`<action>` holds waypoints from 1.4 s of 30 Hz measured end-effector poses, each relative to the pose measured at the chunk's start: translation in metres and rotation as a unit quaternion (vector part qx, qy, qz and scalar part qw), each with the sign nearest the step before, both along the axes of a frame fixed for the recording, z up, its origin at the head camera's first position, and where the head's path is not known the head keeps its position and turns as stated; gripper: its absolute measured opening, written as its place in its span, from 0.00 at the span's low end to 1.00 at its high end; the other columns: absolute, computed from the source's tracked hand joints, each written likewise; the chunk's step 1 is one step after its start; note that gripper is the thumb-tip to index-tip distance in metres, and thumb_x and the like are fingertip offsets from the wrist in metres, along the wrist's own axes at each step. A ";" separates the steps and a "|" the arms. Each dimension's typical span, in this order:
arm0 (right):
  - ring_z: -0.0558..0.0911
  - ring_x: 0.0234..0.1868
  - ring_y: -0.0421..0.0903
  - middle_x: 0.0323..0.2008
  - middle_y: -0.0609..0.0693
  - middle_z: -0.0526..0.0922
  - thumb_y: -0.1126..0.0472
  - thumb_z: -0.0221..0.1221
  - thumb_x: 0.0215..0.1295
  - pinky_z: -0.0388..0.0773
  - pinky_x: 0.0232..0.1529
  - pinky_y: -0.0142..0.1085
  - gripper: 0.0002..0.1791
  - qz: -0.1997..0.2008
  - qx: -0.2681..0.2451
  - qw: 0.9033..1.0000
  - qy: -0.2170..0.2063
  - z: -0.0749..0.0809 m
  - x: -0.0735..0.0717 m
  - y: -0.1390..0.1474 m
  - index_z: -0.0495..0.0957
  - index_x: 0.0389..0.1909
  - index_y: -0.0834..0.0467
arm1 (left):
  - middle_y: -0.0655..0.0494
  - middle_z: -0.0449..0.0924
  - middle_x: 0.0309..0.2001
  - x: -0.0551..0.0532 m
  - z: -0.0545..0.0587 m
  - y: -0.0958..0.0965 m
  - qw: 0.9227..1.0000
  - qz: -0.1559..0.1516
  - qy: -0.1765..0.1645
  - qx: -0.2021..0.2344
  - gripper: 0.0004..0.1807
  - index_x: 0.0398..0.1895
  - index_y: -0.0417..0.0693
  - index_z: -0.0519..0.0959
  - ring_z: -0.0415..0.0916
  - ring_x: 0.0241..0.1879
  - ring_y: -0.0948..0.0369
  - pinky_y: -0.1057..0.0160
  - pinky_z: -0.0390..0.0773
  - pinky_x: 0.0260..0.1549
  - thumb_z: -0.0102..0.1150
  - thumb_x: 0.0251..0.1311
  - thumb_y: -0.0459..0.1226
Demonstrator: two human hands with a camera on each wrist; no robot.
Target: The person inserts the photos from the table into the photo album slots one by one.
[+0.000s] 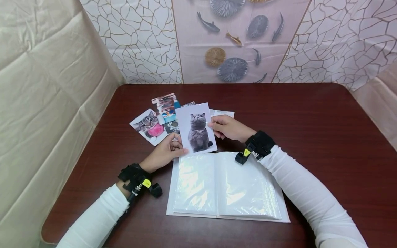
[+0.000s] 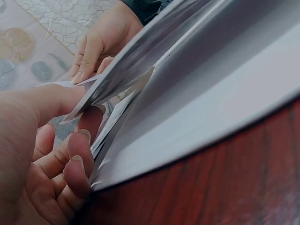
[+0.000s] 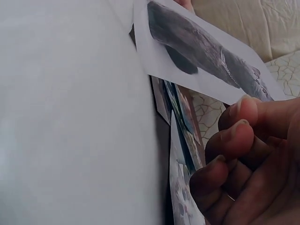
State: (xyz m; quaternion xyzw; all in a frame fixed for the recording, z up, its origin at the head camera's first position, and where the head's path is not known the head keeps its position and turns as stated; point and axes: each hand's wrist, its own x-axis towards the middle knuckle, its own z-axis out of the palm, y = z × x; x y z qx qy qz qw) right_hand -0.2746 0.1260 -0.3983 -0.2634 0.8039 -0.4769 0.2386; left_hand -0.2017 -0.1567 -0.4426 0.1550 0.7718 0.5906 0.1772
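Note:
A photo of a grey cat is held upright over the top edge of an open photo album with clear sleeves. At the photo's right edge, the thumb and fingers of my right hand pinch it. My left hand grips the lower left corner, its thumb in front, right at the mouth of the left page's sleeve. The left wrist view has the sleeve edge by that thumb, with the lower fingers curled beneath. In the right wrist view the cat photo tilts above the album's pale page.
Behind the left hand lie several loose photos: a cat with a pink heart, an animal in blue sunglasses, and a pale one partly hidden by the right hand. All rest on a dark red wooden table, with patterned cloth behind.

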 end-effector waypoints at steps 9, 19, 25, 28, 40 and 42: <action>0.70 0.24 0.46 0.22 0.50 0.72 0.59 0.47 0.82 0.72 0.32 0.37 0.16 0.011 -0.014 1.000 -0.018 -0.004 0.000 -0.001 0.69 0.30 0.62 | 0.54 0.72 0.27 0.000 0.000 -0.001 0.999 -0.007 0.018 -0.029 0.16 0.56 0.45 0.70 0.62 0.23 0.62 0.66 0.65 0.26 0.61 0.71 0.39; 0.75 0.23 0.46 0.23 0.51 0.80 0.60 0.47 0.81 0.77 0.31 0.36 0.17 0.029 0.000 0.999 -0.035 -0.007 -0.001 0.001 0.72 0.30 0.63 | 0.51 0.68 0.23 -0.001 0.000 0.000 0.999 -0.012 0.037 -0.026 0.12 0.39 0.41 0.75 0.68 0.23 0.60 0.66 0.71 0.26 0.52 0.77 0.41; 0.76 0.24 0.47 0.22 0.51 0.81 0.59 0.48 0.81 0.77 0.32 0.36 0.18 0.037 0.022 0.998 -0.045 -0.006 -0.001 0.002 0.76 0.31 0.63 | 0.51 0.69 0.23 0.000 0.000 0.000 0.999 -0.009 0.042 -0.033 0.17 0.32 0.41 0.72 0.68 0.22 0.59 0.66 0.70 0.26 0.49 0.78 0.43; 0.75 0.24 0.48 0.22 0.50 0.80 0.58 0.48 0.81 0.76 0.31 0.36 0.18 0.034 0.036 0.997 -0.052 -0.005 0.000 0.002 0.76 0.30 0.63 | 0.50 0.69 0.23 0.000 -0.001 0.000 0.998 -0.013 0.047 -0.036 0.18 0.29 0.41 0.70 0.68 0.22 0.58 0.65 0.70 0.26 0.49 0.78 0.43; 0.81 0.35 0.55 0.33 0.56 0.80 0.61 0.53 0.78 0.81 0.39 0.40 0.19 -0.043 -0.024 0.998 -0.038 0.002 -0.004 -0.001 0.63 0.64 0.61 | 0.50 0.69 0.23 0.000 -0.003 0.000 0.997 -0.024 0.050 -0.048 0.18 0.30 0.42 0.70 0.66 0.22 0.57 0.64 0.69 0.28 0.47 0.79 0.44; 0.82 0.36 0.58 0.33 0.56 0.80 0.62 0.54 0.77 0.82 0.40 0.42 0.29 -0.048 -0.044 0.997 -0.034 0.002 -0.007 -0.002 0.56 0.73 0.57 | 0.50 0.69 0.23 0.000 -0.003 0.000 0.997 -0.025 0.048 -0.050 0.18 0.30 0.42 0.70 0.67 0.22 0.56 0.64 0.69 0.28 0.47 0.79 0.44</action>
